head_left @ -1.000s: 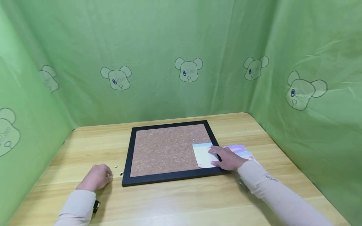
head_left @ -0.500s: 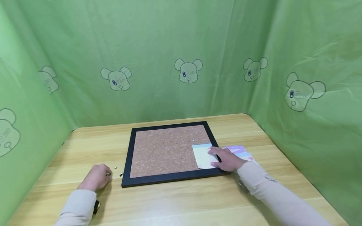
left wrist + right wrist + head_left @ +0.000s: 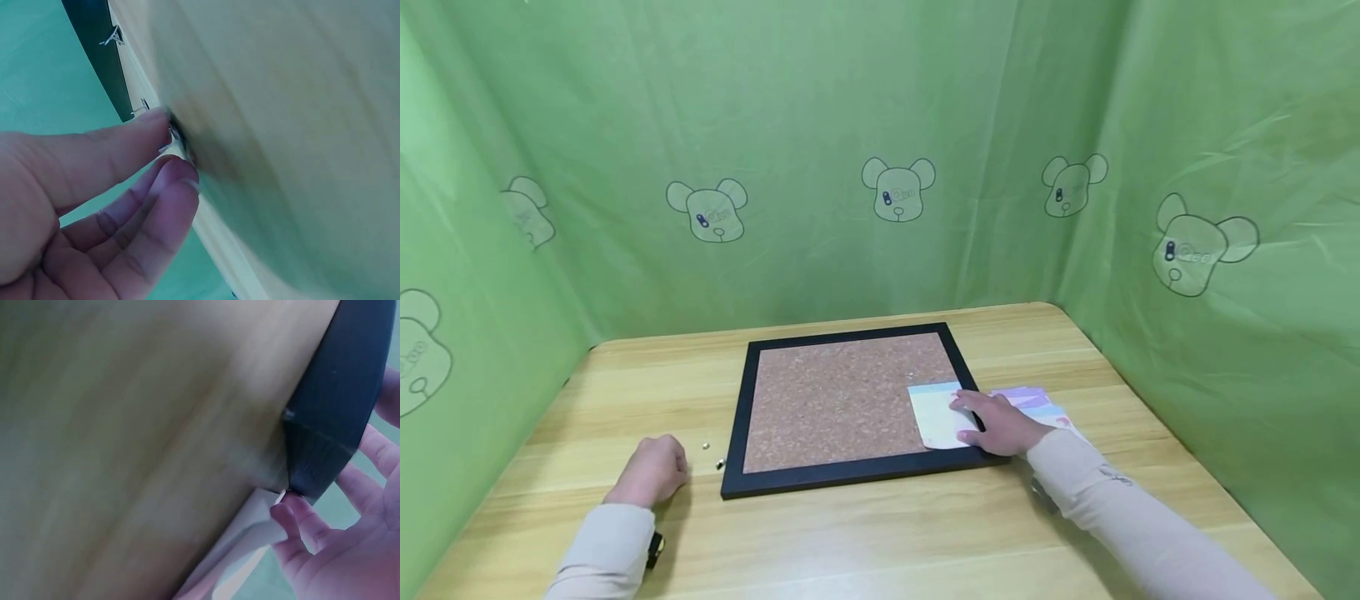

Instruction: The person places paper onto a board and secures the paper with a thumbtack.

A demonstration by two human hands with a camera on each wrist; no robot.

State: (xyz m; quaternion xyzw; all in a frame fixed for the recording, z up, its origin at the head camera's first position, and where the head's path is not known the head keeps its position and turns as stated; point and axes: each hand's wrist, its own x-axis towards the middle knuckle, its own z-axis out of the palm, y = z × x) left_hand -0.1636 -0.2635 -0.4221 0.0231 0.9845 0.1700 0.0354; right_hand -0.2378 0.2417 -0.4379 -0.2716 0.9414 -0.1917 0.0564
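My left hand [image 3: 651, 471] is low over the table at the left, fingers curled. In the left wrist view, thumb and fingertips [image 3: 181, 172] close in on a small silver metal piece [image 3: 174, 132], partly hidden between them. My right hand [image 3: 996, 421] rests with spread fingers over the frame's right edge, holding down a pale paper sheet [image 3: 932, 421] with a light blue top band. That sheet lies on the lower right of a cork board [image 3: 827, 400] with a black frame [image 3: 820, 477].
Two small shiny metal pieces lie between my left hand and the frame, one nearer piece [image 3: 721, 463] and one farther piece [image 3: 706, 445]. Purple and pale papers [image 3: 1026, 400] lie right of the board, partly under my right arm. A green curtain [image 3: 805, 275] encloses the wooden table [image 3: 820, 542].
My left fingers have curled in further, hiding the metal piece that showed at their tips in the head view. The right hand and the sheet have stayed in place.
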